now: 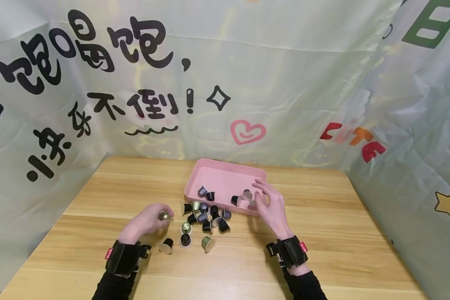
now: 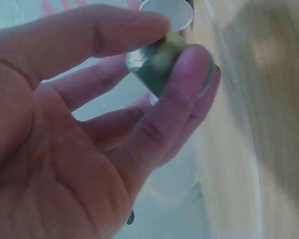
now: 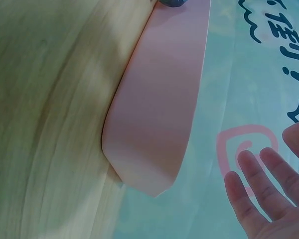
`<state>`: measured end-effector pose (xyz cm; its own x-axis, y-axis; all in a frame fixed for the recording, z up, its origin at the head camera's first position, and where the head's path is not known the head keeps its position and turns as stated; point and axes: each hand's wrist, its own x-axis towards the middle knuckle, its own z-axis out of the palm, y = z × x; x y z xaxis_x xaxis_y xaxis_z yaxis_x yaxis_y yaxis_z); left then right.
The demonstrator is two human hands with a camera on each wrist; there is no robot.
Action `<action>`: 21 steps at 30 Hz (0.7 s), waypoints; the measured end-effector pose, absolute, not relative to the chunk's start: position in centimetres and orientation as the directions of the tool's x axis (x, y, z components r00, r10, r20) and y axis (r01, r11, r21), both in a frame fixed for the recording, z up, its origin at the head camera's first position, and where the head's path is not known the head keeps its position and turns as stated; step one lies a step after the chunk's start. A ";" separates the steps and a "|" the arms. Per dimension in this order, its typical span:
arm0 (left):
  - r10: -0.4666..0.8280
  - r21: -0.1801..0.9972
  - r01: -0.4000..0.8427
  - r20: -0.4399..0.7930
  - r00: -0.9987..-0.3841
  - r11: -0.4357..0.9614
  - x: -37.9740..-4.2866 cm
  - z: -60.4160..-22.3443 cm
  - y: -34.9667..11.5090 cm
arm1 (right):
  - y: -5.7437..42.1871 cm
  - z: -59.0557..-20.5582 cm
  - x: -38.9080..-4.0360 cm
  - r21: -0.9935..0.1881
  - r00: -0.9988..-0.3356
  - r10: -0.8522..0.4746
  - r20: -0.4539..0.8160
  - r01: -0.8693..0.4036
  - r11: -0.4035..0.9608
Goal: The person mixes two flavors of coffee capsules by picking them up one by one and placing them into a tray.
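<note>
In the head view my left hand (image 1: 147, 220) is above the left part of the table, pinching a green coffee capsule (image 1: 164, 215) between thumb and fingers. The left wrist view shows the same green capsule (image 2: 157, 67) at the fingertips. My right hand (image 1: 273, 208) hovers over the right end of a pink tray (image 1: 228, 177). Its fingers (image 3: 256, 174) are spread and relaxed, and I see nothing held in them. Beneath that hand, inside the tray, lie a pale-lidded capsule (image 1: 247, 195) and a black one (image 1: 236, 200).
Several dark and green capsules (image 1: 207, 227) crowd against the tray's front edge. Nearer me lie a black capsule (image 1: 167, 245), an upright black one (image 1: 185, 240) and a green one (image 1: 208, 244). Two dark capsules (image 1: 210, 196) sit in the tray's left part. A printed curtain (image 1: 285, 83) hangs behind the table.
</note>
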<state>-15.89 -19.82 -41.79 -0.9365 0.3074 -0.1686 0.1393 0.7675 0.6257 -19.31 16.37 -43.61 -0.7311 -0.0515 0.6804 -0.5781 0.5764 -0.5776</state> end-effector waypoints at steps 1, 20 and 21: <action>0.312 0.632 0.145 -0.161 -0.936 0.762 -15.9 -41.8 -19.9 | 16.4 -43.6 -19.3 -0.578 -0.733 -0.052 0.678 -0.576 0.578; 0.252 0.789 0.226 0.094 -0.963 0.571 -19.0 -41.2 -18.8 | 16.0 -43.4 -19.2 -0.581 -0.745 -0.081 0.662 -0.579 0.572; 0.250 0.797 0.229 0.101 -0.963 0.559 -19.2 -41.3 -18.7 | 16.0 -43.4 -19.2 -0.583 -0.748 -0.085 0.659 -0.579 0.570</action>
<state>-19.19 -18.73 -41.29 -0.9630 0.2499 0.1014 0.2289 0.5586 0.7972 -19.18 15.98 -43.44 -0.7476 -0.0852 0.6587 -0.5787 0.5703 -0.5830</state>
